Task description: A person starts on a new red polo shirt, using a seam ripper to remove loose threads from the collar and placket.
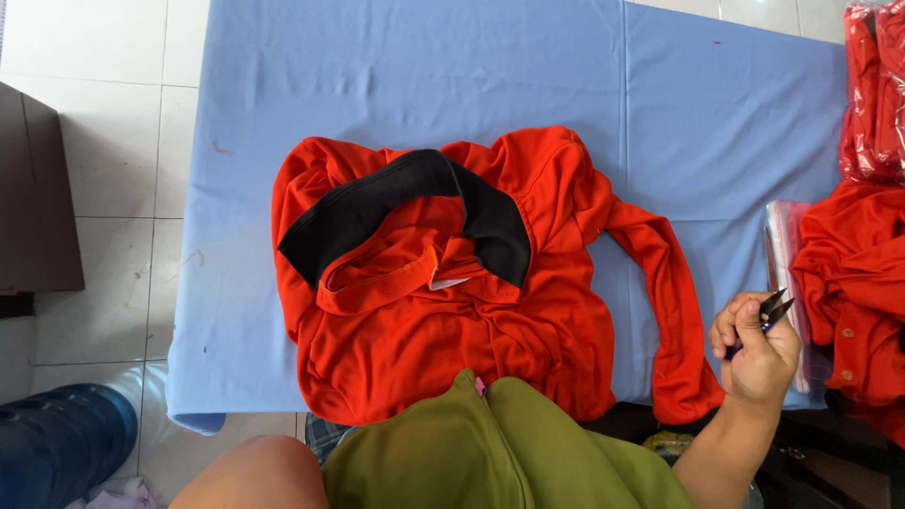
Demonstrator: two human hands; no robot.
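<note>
fingers (745,325) grip snips (775,307), tips pointing up-right.

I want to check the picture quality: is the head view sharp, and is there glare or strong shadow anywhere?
Head view: light is soft and even; the orange shirt is sharp, with only faint fold shadows; the right hand holding dark snips is clear; the plastic bags show some glare.

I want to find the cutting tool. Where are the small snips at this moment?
In the head view, the snips are in the right hand, at the right edge of the blue table, between the orange shirt and the pile of orange clothes.
</note>
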